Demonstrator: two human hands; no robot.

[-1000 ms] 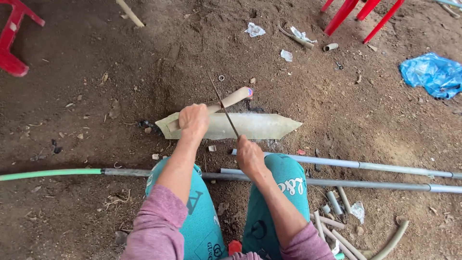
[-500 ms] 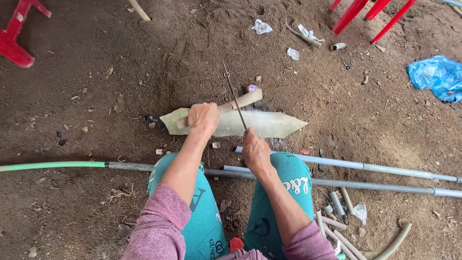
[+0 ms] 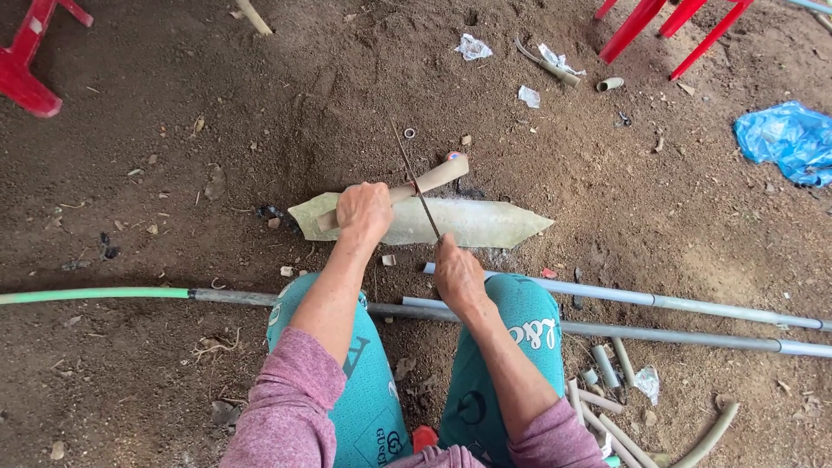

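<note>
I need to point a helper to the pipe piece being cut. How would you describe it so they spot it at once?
Find the pale pointed slab on the dirt before the person's knees. Across it lies a short tan pipe, pinned by the left hand while the right hand works a thin saw blade across it. Other pipes are long and grey.

Not much packaging here. There's a crumpled blue plastic bag (image 3: pixel 787 140) on the dirt at the far right, a couple of crumpled white wrappers (image 3: pixel 473 47) near the top middle, and one small clear wrapper (image 3: pixel 645 382) among the pipe offcuts at bottom right. No signs or screens anywhere.
</note>
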